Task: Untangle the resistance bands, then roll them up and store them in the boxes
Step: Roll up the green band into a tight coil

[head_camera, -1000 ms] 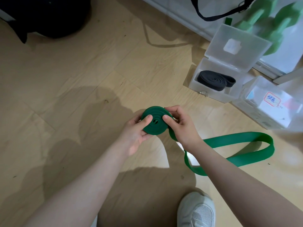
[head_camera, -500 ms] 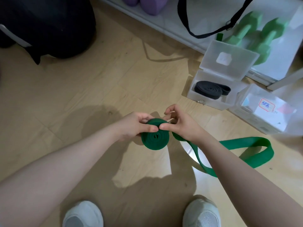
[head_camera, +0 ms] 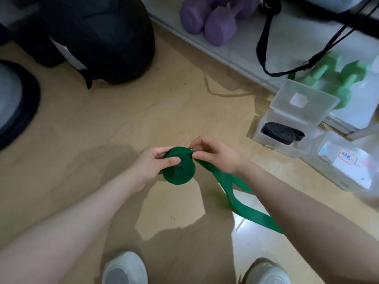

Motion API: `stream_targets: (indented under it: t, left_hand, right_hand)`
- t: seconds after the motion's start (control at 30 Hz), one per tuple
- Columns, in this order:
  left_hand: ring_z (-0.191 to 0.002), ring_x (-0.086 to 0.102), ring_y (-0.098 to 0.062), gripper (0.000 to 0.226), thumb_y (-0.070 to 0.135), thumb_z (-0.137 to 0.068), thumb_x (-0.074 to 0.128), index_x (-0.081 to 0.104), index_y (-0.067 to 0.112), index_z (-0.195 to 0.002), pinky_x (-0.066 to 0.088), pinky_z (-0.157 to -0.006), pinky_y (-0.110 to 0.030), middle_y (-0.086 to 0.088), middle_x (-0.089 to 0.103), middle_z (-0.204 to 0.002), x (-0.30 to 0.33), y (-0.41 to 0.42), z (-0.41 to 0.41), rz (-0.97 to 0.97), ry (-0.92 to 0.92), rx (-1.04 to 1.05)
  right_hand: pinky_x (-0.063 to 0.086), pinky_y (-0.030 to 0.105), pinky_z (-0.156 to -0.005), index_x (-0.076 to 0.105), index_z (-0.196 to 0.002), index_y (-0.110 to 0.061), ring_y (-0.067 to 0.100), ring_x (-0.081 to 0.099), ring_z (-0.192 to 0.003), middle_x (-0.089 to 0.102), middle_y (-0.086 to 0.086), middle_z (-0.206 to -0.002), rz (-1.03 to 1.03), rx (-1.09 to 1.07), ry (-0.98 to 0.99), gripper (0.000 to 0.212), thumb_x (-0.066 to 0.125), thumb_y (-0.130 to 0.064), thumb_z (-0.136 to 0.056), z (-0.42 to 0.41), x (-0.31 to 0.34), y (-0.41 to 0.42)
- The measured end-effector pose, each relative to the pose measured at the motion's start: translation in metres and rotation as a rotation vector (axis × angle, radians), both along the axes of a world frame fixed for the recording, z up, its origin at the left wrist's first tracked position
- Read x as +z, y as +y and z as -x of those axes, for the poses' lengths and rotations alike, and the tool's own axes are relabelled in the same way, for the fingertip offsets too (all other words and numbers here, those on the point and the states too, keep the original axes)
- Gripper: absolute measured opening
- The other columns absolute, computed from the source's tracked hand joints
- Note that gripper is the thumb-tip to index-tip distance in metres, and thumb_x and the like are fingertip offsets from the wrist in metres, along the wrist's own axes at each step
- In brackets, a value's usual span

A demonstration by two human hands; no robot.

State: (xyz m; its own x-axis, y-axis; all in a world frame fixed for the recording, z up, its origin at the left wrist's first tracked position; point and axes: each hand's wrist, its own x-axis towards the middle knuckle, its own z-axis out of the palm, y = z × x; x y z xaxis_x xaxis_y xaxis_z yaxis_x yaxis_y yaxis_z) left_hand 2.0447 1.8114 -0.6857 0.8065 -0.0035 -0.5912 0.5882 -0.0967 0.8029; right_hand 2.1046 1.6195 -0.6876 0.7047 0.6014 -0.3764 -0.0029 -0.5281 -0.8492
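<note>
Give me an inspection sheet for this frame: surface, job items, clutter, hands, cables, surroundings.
Surface: wooden floor, partly shadowed.
Job's things: green band partly rolled, loose tail trailing to the floor; black band rolled inside the open clear box; closed labelled box beside it.
Clutter: nothing seen.
Hands: left hand grips the roll; right hand pinches the band at the roll's top.
Cables: black strap hanging over the shelf.
Surroundings: purple dumbbells, green dumbbells, black bag, white shoes.
</note>
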Motion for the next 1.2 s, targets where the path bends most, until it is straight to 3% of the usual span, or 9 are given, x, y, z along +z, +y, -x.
stream_targets:
  t: [0.13,0.3,0.43,0.53,0.67,0.9,1.0,1.13,1.2]
  left_hand:
    - [-0.077,0.064,-0.012,0.023,0.010,-0.085,0.064,0.064,0.018,-0.107,0.050,-0.050,-0.015,-0.004,0.069,-0.098,-0.022,0.020,0.022,-0.004,0.079,0.242]
    - [-0.076,0.060,-0.011,0.024,0.014,-0.087,0.063,0.060,0.012,-0.111,0.050,-0.050,-0.016,-0.006,0.065,-0.100,-0.047,0.030,0.031,0.006,0.176,0.406]
    - [-0.100,0.057,-0.023,0.031,0.016,-0.088,0.061,0.054,0.013,-0.119,0.048,-0.079,-0.030,-0.005,0.060,-0.108,-0.054,0.022,0.028,0.081,0.253,0.583]
    - [-0.121,0.051,-0.029,0.044,0.020,-0.088,0.061,0.049,0.008,-0.129,0.045,-0.090,-0.038,-0.013,0.054,-0.130,-0.057,0.020,0.022,0.081,0.309,0.631]
    - [-0.122,0.049,-0.032,0.047,0.022,-0.089,0.060,0.045,0.008,-0.132,0.045,-0.090,-0.039,-0.015,0.049,-0.135,-0.058,0.018,0.018,0.094,0.321,0.645]
    - [-0.122,0.048,-0.032,0.050,0.021,-0.090,0.059,0.042,0.006,-0.134,0.046,-0.091,-0.039,-0.016,0.048,-0.136,-0.060,0.024,0.022,0.052,0.338,0.652]
    - [-0.119,0.050,-0.032,0.046,0.020,-0.090,0.058,0.045,0.006,-0.131,0.047,-0.088,-0.038,-0.017,0.050,-0.133,-0.059,0.028,0.024,0.024,0.343,0.622]
    - [-0.116,0.053,-0.031,0.042,0.018,-0.089,0.060,0.050,0.004,-0.127,0.047,-0.085,-0.038,-0.019,0.054,-0.128,-0.060,0.035,0.027,-0.043,0.348,0.565]
    - [-0.107,0.056,-0.028,0.041,0.015,-0.088,0.061,0.052,0.004,-0.126,0.048,-0.081,-0.036,-0.017,0.058,-0.122,-0.061,0.037,0.029,-0.083,0.313,0.504]
  right_hand:
    - [0.027,0.021,-0.103,0.034,-0.140,-0.017,0.017,0.039,-0.131,0.039,0.002,-0.145,0.191,0.109,-0.101,0.057,0.057,-0.032,-0.090,0.013,-0.015,0.023]
    - [0.030,0.026,-0.102,0.043,-0.134,-0.017,0.021,0.043,-0.127,0.044,0.001,-0.139,0.426,-0.032,-0.106,0.053,0.048,-0.047,-0.090,0.038,-0.043,-0.051]
    - [0.012,0.045,-0.115,0.035,-0.140,-0.021,0.023,0.028,-0.137,0.030,0.002,-0.149,0.727,0.228,-0.134,0.107,0.016,-0.092,-0.062,0.069,-0.068,-0.109]
    - [-0.008,0.057,-0.112,0.005,-0.146,-0.037,0.025,-0.008,-0.145,-0.009,-0.002,-0.157,0.960,0.472,-0.183,0.094,0.048,-0.076,-0.072,0.097,-0.089,-0.137]
    - [0.006,0.061,-0.112,0.005,-0.144,-0.040,0.032,-0.010,-0.144,-0.017,0.001,-0.156,1.105,0.462,-0.237,0.074,0.054,-0.041,-0.088,0.106,-0.096,-0.156]
    - [0.049,0.039,-0.080,0.036,-0.127,-0.017,0.031,0.058,-0.098,0.053,0.009,-0.122,0.870,-0.077,-0.183,0.038,0.046,-0.025,-0.091,0.073,-0.090,-0.163]
    - [0.035,0.041,-0.099,0.028,-0.141,-0.019,0.031,0.044,-0.119,0.042,0.010,-0.136,0.909,-0.121,-0.210,0.052,0.042,-0.032,-0.093,0.043,-0.089,-0.160]
    - [-0.004,0.057,-0.114,-0.006,-0.148,-0.017,0.036,-0.006,-0.144,-0.006,0.013,-0.157,1.218,0.139,-0.095,0.085,0.050,-0.041,-0.089,0.023,-0.086,-0.126]
    - [-0.005,0.054,-0.114,-0.007,-0.148,-0.017,0.033,-0.007,-0.144,-0.007,0.012,-0.157,1.030,0.199,-0.220,0.090,0.054,-0.043,-0.087,0.022,-0.077,-0.090]
